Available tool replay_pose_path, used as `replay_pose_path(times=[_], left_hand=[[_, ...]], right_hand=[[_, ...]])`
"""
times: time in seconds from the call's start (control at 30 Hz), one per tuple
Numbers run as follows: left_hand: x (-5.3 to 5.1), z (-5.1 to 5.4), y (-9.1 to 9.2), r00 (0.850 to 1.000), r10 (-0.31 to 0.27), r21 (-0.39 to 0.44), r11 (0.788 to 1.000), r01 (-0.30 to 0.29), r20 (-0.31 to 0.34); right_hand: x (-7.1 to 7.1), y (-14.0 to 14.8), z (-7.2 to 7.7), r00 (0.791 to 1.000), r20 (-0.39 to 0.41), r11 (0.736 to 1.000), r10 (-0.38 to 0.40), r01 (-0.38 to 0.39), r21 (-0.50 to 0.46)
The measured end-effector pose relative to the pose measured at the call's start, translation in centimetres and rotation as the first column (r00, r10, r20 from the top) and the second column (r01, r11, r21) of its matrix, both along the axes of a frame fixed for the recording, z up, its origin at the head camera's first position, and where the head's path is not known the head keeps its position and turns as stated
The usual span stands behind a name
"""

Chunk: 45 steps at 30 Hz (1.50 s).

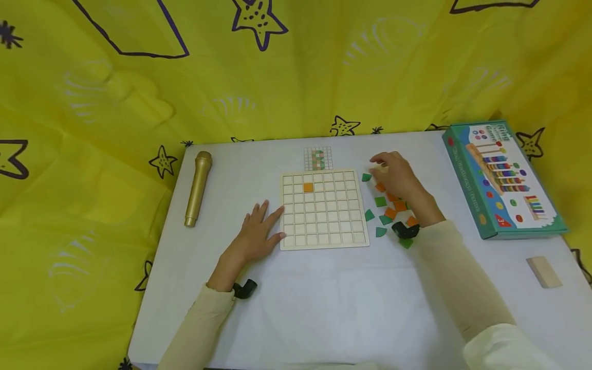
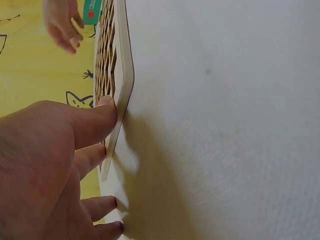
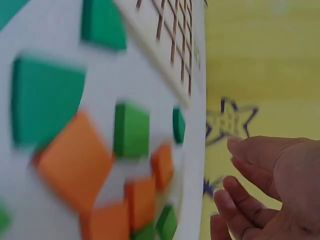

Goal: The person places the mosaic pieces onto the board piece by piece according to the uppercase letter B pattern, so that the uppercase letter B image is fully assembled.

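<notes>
A pale wooden grid board [image 1: 324, 210] lies mid-table, with one orange square tile [image 1: 308, 187] in an upper cell. My left hand [image 1: 257, 234] spreads its fingers at the board's left side; in the left wrist view, the thumb [image 2: 97, 120] touches the board's edge. Above the scattered tiles hovers my right hand [image 1: 396, 176], fingers loosely bent, with nothing visible between them in the right wrist view. Under and near it lie several orange squares [image 3: 77, 162], green squares [image 3: 131, 130] and green rounded-corner pieces [image 1: 381, 232]. Part of the pile is hidden by the hand.
Behind the board is a small pattern card [image 1: 318, 159] with a green and orange letter-like figure. A gold microphone [image 1: 198, 189] lies on the left. To the right are a game box [image 1: 505, 180] and a small wooden block [image 1: 544, 272]. Yellow cloth [image 1: 296, 77] hangs behind the table.
</notes>
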<state>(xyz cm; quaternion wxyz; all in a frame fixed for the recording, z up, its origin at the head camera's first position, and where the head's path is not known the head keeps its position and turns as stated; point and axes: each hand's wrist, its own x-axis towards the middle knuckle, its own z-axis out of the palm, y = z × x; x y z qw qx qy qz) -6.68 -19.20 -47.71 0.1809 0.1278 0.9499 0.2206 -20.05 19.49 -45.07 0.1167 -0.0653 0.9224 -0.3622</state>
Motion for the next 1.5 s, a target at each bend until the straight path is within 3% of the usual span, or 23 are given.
replay_pose_path(times=[0.1, 0.23, 0.4, 0.53, 0.87, 1.2, 1.5], left_hand=[[0.0, 0.0, 0.0, 1.000, -0.004, -0.005, 1.000, 0.004, -0.001], [0.1, 0.2, 0.1, 1.000, 0.006, -0.010, 1.000, -0.006, 0.004], [0.1, 0.1, 0.0, 1.000, 0.007, -0.016, 1.000, -0.007, 0.009], [0.0, -0.1, 0.0, 1.000, 0.003, -0.015, 1.000, -0.003, 0.012], [-0.2, -0.3, 0.1, 1.000, 0.003, -0.029, 1.000, -0.003, 0.022], [-0.1, -0.1, 0.1, 1.000, 0.001, -0.040, 0.999, 0.000, 0.026], [0.0, -0.1, 0.2, 1.000, 0.005, -0.027, 1.000, -0.005, 0.005]], right_hand=[[0.3, 2.9, -0.3, 0.998, 0.023, 0.998, -0.064, 0.064, 0.004], [0.8, 5.3, -0.7, 0.991, 0.100, 0.996, -0.093, 0.092, 0.017], [1.2, 6.5, -1.5, 0.980, 0.196, 0.998, -0.043, 0.035, 0.046], [1.3, 6.6, -2.0, 0.984, 0.179, 0.999, -0.006, -0.002, 0.042], [1.0, 6.4, -2.8, 0.991, 0.137, 1.000, 0.001, -0.004, 0.020], [1.1, 4.3, -2.5, 1.000, 0.005, 0.999, -0.011, 0.011, -0.039], [0.1, -0.3, -1.4, 0.997, 0.042, 0.997, 0.062, -0.060, -0.052]])
